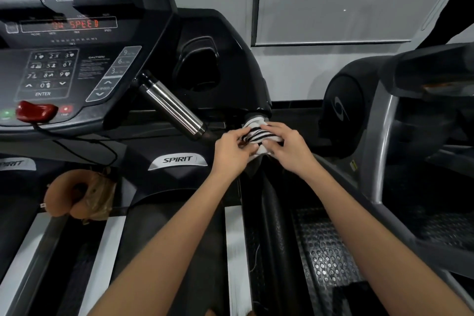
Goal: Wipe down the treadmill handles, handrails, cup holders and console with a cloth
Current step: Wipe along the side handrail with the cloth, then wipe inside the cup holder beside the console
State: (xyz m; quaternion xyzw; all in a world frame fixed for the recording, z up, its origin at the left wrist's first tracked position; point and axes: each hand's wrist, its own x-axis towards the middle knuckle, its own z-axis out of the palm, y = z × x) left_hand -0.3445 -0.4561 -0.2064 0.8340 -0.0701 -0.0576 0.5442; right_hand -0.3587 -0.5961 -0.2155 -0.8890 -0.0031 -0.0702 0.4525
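Note:
A white cloth with black stripes (255, 133) is wrapped around the top of the treadmill's right handrail (272, 202), just below the black housing with the cup holder (198, 67). My left hand (232, 152) pinches the cloth's left side. On the right side my right hand (289, 146) grips the cloth from above. The console (59, 69) with its keypad and a red "SPEED" display fills the upper left. A chrome pulse handle (173, 108) slants down from the console toward my left hand.
A red safety key (36, 110) with a black cord sits on the console's lower edge. A brown neck pillow (77, 195) lies on the motor cover at lower left. Another grey exercise machine (384, 136) stands close on the right.

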